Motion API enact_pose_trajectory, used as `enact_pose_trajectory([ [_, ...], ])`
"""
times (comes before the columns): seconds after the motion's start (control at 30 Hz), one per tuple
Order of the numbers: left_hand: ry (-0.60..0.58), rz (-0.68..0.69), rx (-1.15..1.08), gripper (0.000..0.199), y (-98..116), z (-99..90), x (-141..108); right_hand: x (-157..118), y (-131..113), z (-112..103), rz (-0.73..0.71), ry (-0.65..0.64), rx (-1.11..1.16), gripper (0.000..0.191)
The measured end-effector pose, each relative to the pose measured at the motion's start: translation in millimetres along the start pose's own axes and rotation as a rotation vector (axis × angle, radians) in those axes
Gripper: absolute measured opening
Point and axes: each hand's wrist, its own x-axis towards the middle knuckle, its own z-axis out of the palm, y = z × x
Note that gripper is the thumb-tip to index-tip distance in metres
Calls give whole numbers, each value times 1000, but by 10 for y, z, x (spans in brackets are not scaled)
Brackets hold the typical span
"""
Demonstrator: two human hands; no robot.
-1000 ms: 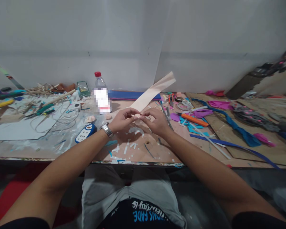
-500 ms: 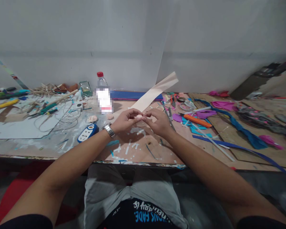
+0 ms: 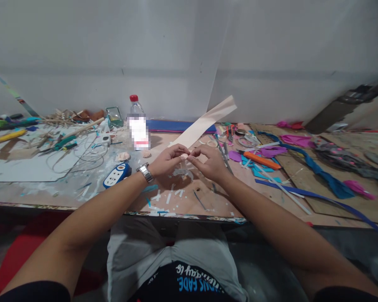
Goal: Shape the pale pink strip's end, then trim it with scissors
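My left hand (image 3: 168, 161), with a metal watch at its wrist, pinches a small pale pink crumpled piece (image 3: 184, 156) between thumb and fingers. Against the same piece, the thumb and fingertips of my right hand (image 3: 208, 161) are closed from the other side. Fingers cover much of it, and its exact kind is too small to make out. Behind the hands a long cream strip (image 3: 204, 121) slants up to the right. Two similar pale pink pieces (image 3: 123, 156) lie on the table to the left, near the blue and white power strip (image 3: 116, 175).
A bottle with a red cap (image 3: 134, 98) stands at the back. On the right lie an orange utility knife (image 3: 261, 160), purple and blue scraps and a long blue strip (image 3: 321, 195). Pliers (image 3: 61, 144), sticks and a white cable are on the left. Paper bits (image 3: 168, 196) litter the front.
My fingertips have shifted slightly on the pale pink piece, and less of it shows between them. The view has moved a little; the table things stay where they were.
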Motion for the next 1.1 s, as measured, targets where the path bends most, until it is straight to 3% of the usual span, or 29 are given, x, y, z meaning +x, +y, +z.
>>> enact_pose_trajectory([
  [0.3,-77,18,-17,45,-22,37,-15,2,-36,6,20,-28,20,30],
  [0.87,-14,-77,37,44,59,21,-25,-2,7,-12,-73,-53,43,12],
  [1.1,-93,-8,5,48,28,12,-9,8,31,1,-71,-28,14,19],
])
